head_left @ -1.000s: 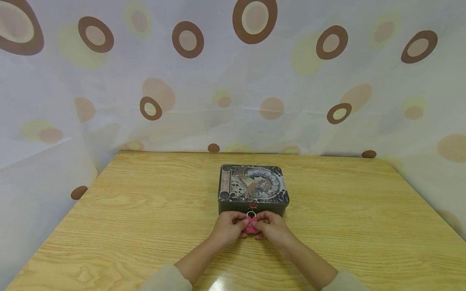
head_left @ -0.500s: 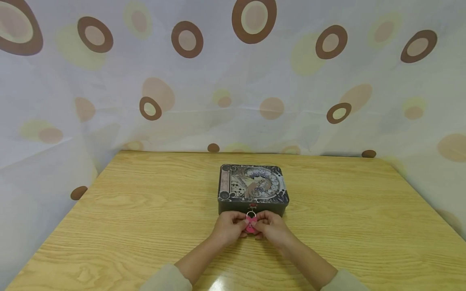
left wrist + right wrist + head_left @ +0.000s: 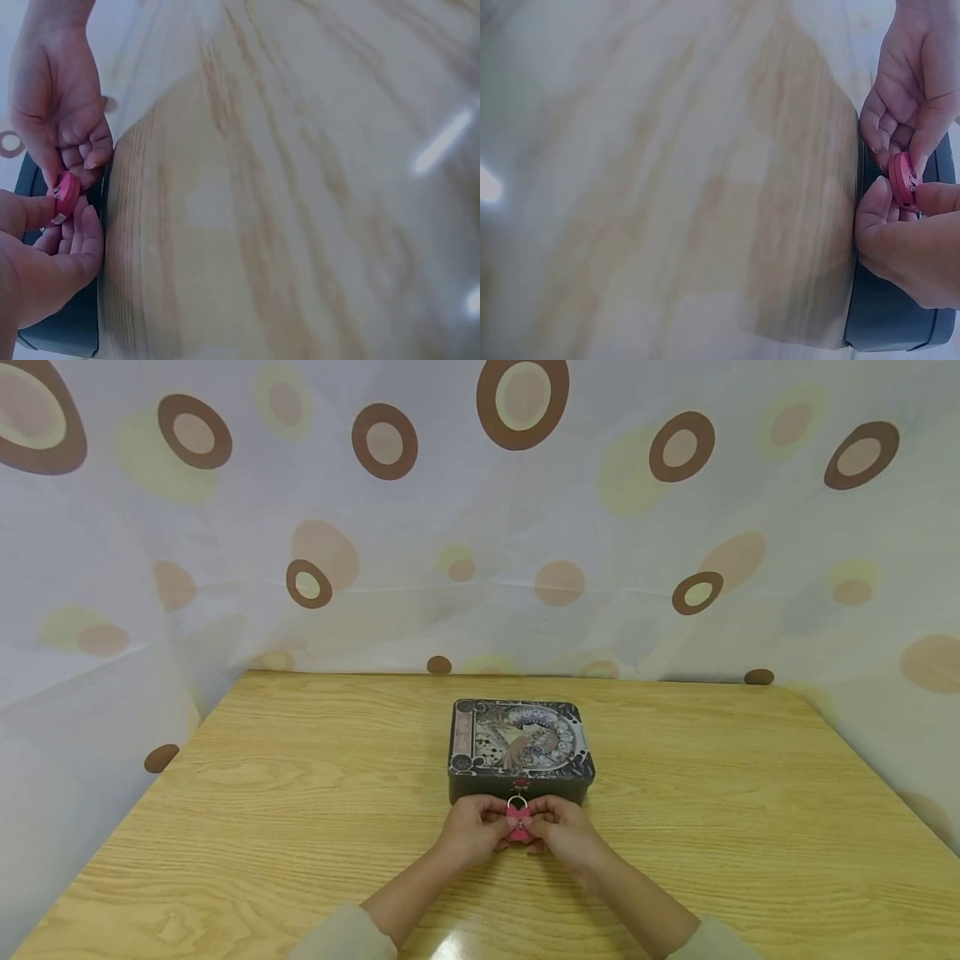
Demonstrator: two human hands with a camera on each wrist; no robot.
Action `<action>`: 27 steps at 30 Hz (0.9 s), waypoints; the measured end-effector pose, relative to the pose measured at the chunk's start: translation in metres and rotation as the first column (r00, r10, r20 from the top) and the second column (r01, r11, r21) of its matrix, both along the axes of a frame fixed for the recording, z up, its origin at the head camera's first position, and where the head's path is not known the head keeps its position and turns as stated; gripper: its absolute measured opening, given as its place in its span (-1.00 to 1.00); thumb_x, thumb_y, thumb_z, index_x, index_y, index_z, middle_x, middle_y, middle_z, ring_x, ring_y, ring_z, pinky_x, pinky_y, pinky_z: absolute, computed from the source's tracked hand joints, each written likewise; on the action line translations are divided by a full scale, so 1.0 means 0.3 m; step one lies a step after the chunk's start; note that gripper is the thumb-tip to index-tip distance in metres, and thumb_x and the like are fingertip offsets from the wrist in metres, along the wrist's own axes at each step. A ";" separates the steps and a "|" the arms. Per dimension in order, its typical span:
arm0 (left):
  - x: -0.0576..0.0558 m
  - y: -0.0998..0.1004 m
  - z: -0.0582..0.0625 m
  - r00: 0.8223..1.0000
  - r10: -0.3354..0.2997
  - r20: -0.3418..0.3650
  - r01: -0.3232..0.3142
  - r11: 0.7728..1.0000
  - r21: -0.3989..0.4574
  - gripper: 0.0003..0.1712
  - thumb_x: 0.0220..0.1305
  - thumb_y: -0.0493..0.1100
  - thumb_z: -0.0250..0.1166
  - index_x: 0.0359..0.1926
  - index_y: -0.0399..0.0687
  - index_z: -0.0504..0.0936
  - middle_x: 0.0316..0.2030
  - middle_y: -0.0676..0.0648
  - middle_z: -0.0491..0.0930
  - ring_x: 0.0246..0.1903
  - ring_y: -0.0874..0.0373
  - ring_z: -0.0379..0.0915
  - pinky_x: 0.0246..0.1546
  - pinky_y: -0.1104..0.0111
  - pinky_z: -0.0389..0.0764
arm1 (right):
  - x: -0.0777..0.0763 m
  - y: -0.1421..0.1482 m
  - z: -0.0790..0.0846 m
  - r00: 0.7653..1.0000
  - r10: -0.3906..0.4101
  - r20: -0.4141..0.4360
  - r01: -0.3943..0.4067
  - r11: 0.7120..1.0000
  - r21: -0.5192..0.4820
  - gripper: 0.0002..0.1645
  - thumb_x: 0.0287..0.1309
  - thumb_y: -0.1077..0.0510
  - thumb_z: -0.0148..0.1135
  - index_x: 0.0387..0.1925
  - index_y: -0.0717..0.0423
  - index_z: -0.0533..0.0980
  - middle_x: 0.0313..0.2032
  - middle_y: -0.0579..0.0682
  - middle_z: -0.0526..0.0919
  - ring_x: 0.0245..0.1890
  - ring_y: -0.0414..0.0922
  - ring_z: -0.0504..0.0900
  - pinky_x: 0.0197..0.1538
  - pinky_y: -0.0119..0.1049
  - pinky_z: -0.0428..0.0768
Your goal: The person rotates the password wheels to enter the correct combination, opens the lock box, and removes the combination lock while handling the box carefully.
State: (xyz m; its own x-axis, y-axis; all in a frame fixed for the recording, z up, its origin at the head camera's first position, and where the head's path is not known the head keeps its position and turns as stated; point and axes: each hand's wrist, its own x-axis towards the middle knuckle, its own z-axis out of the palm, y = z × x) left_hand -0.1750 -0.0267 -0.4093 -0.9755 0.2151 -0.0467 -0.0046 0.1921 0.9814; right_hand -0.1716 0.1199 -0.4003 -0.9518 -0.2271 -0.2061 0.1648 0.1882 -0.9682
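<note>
A small pink combination padlock (image 3: 518, 814) stands at the front of a dark rectangular tin box (image 3: 525, 739), just below its red latch (image 3: 521, 786). Its silver shackle is uppermost, close against the latch. My left hand (image 3: 471, 831) pinches the padlock from the left, and my right hand (image 3: 564, 831) pinches it from the right. Both thumbs lie over its front face and cover most of the dials, while the other fingers curl behind. In the left wrist view the padlock (image 3: 67, 196) shows edge-on between both hands, beside the box's dark side (image 3: 64, 326).
The box has a printed picture on its closed lid and sits on a wood-grain table (image 3: 300, 793). Behind the table hangs a pale curtain (image 3: 465, 510) with brown and yellow circles. Light glares on the table's near edge.
Both thumbs have shifted slightly on the padlock's face, now nearly meeting over the dials. The box stays where it was.
</note>
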 end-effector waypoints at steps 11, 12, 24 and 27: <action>0.002 0.008 0.003 0.999 0.028 -0.033 -0.030 0.998 -0.052 -0.85 0.15 -0.44 0.16 -0.29 -0.55 0.53 -0.50 -0.25 0.60 -0.59 0.28 0.42 -0.55 0.43 0.61 | 0.000 -0.014 -0.004 0.997 -0.072 -0.008 0.072 0.997 0.030 -0.78 0.19 0.41 -0.03 -0.15 0.53 0.34 -0.41 0.03 0.51 -0.46 -0.24 0.48 -0.38 -0.45 0.58; 0.002 0.007 0.004 0.999 0.030 -0.038 -0.032 0.998 -0.057 -0.85 0.16 -0.44 0.16 -0.29 -0.54 0.53 -0.51 -0.25 0.60 -0.60 0.28 0.42 -0.56 0.43 0.61 | 0.000 -0.015 -0.004 0.997 -0.079 -0.009 0.080 0.996 0.035 -0.78 0.18 0.41 -0.02 -0.15 0.53 0.35 -0.40 0.04 0.51 -0.46 -0.24 0.48 -0.38 -0.44 0.58; 0.003 -0.002 0.006 0.999 -0.023 -0.046 0.021 0.998 -0.060 -0.82 0.11 -0.45 0.19 -0.27 -0.56 0.51 -0.42 -0.27 0.58 -0.46 0.15 0.54 -0.46 0.37 0.66 | -0.003 -0.018 -0.004 0.991 -0.130 -0.027 0.132 0.989 0.066 -0.80 0.14 0.40 0.05 -0.20 0.49 0.42 -0.40 0.07 0.52 -0.43 -0.20 0.48 -0.34 -0.34 0.58; 0.003 -0.003 0.008 0.998 -0.034 -0.048 0.031 0.998 -0.057 -0.81 0.10 -0.46 0.20 -0.26 -0.57 0.50 -0.42 -0.27 0.58 -0.47 0.16 0.53 -0.46 0.37 0.66 | -0.004 -0.018 -0.006 0.991 -0.132 -0.033 0.134 0.988 0.071 -0.81 0.14 0.40 0.06 -0.21 0.49 0.42 -0.42 0.06 0.51 -0.43 -0.20 0.47 -0.34 -0.34 0.59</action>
